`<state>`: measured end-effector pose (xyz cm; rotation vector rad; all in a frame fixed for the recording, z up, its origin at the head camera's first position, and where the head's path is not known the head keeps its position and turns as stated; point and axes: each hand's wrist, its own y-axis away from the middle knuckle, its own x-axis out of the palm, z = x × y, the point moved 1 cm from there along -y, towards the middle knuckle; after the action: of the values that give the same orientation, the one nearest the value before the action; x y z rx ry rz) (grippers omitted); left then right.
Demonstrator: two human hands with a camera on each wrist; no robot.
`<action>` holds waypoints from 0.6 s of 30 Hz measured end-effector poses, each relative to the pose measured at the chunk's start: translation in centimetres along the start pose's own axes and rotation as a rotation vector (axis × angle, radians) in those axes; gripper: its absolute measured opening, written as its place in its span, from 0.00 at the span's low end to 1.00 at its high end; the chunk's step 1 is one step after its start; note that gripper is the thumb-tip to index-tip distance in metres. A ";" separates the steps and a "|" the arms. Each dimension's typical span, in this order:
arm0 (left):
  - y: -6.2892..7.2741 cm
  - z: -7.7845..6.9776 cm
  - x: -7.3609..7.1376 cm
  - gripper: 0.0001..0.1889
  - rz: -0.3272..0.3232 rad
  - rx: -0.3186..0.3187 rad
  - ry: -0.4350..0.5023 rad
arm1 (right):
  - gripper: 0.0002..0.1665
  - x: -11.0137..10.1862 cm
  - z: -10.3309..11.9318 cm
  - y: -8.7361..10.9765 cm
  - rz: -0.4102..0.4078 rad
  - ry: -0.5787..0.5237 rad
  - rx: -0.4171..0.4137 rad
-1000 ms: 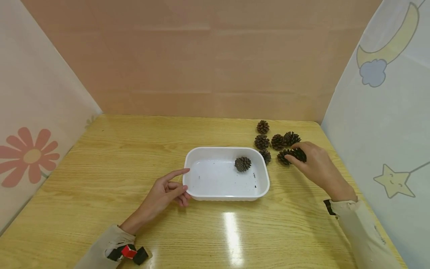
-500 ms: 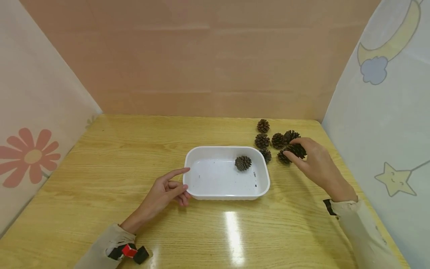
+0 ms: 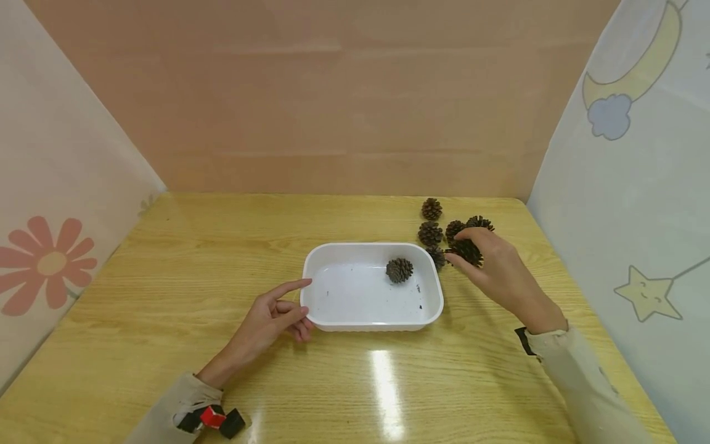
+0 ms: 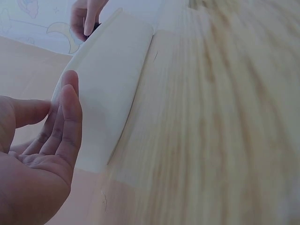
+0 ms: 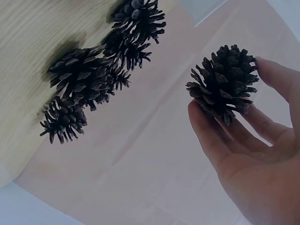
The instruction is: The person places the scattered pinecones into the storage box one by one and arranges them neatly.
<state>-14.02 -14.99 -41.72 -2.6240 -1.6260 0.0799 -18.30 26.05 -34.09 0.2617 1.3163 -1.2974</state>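
A dark pine cone (image 5: pixel 225 82) is pinched between the thumb and fingers of my right hand (image 3: pixel 501 271), raised off the table in the right wrist view. My left hand (image 3: pixel 272 317) rests at the left end of a white tray (image 3: pixel 366 325). Its index finger and thumb touch the rim there, while its other fingers lie along the outer wall in the left wrist view. One pine cone (image 3: pixel 399 270) lies in the right part of the tray among small dark bits. In the head view, my right hand's cone partly covers others behind it.
Several pine cones stand on the wooden table (image 3: pixel 222 234) behind and right of the tray, including a far one (image 3: pixel 431 209) and one beside the rim (image 3: pixel 437 257). An orange-brown sheet (image 3: pixel 344 123) rises at the back. Patterned white panels flank both sides.
My right hand has picked a pine cone up from the group and carried it left toward the tray. My left hand and the tray hold nearly the same place.
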 end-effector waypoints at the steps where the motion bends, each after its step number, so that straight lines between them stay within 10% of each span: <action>1: 0.0 0.0 0.0 0.30 -0.001 -0.002 0.000 | 0.22 0.0 0.1 0.0 -0.002 -0.003 -0.003; 18: 0.1 0.0 0.0 0.30 0.000 -0.002 0.008 | 0.21 2.0 3.4 -0.1 0.001 -0.057 -0.136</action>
<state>-13.96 -15.01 -41.72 -2.6227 -1.6241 0.0684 -17.02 22.31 -34.53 0.1297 1.3484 -1.2004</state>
